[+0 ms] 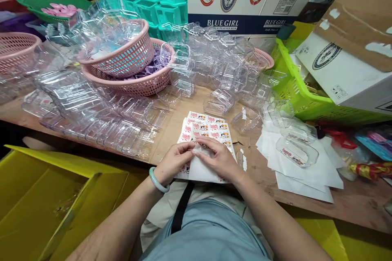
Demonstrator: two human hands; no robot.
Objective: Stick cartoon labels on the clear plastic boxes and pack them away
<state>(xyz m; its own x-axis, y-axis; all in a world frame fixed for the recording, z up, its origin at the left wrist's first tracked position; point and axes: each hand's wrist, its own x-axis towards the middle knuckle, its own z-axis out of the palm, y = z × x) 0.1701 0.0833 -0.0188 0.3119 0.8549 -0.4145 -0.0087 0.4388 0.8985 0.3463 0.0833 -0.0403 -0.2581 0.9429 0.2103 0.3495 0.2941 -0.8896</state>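
Observation:
Sticker sheets (225, 135) printed with cartoon cats and red lettering lie in a loose stack at the table's front edge. My left hand (174, 159), with a pale green bangle at its wrist, is closed in a pinch at the upper edge of a white strip of the top sheet (200, 169). From the other side my right hand (219, 157) pinches the same edge, its fingertips meeting those of the left. What exactly lies between the fingertips is partly hidden. Beyond the sheets stand single clear plastic cases (218, 102).
Rows of clear plastic parts (101, 122) cover the left side. Pink baskets (128, 83) stand behind them. White papers (303, 175) lie at right, with a stickered clear case (297, 153) on top. A lime green crate (301, 98) and a beer carton (239, 4) stand beyond.

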